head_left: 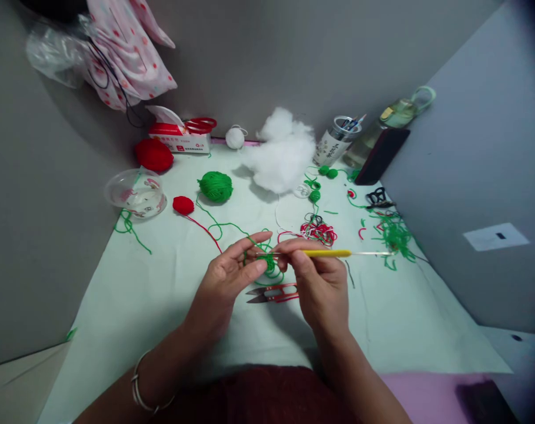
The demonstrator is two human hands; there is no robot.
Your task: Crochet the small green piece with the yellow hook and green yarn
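My right hand [322, 280] is closed round a crochet hook with a yellow handle [326, 254], its thin metal shaft pointing left. Pinched in my left hand [232, 271] is a small green crochet piece [269, 263], and the hook's tip lies at it. Green yarn passes over my left fingers and runs back to a green yarn ball [216, 186]. Under my hands, thread snips with orange handles [271, 292] lie on the pale cloth, partly covered by my right hand.
A small red yarn ball [183, 205] and a clear plastic bowl [137, 194] are on the left. White stuffing [280, 153] sits at the back. Green yarn scraps [395, 235], black scissors [379, 199] and a dark phone-like slab [382, 156] are on the right. Grey partitions surround the table.
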